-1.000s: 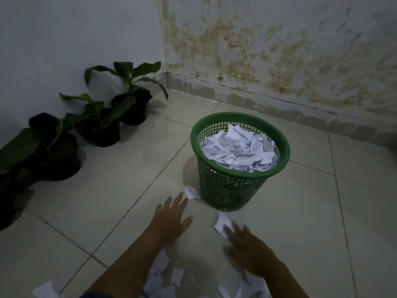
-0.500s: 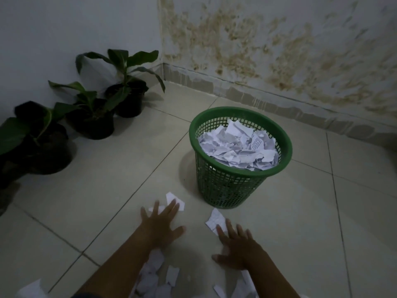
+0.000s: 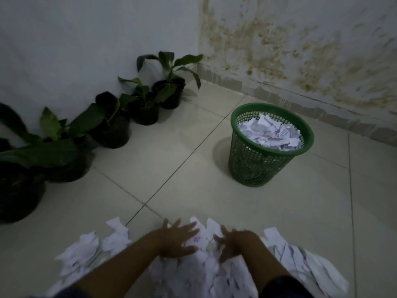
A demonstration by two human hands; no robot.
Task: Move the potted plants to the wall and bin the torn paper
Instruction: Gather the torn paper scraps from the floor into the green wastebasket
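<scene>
Both hands down flat on a heap of torn paper [image 3: 193, 274] on the floor [image 3: 171, 164], well short of the green basket [image 3: 271, 147]: left hand [image 3: 178, 238] with grip spread wide, palm down on the scraps, right hand [image 3: 235, 241] with fingers loosely splayed and pressed into the pile, pinching nothing that can be made out through the blur. More torn paper heaped to the rim inside the basket; far left of the basket, potted plants [image 3: 148, 100] lined up in dark pots against the wall [image 3: 86, 50], leaves overlapping.
</scene>
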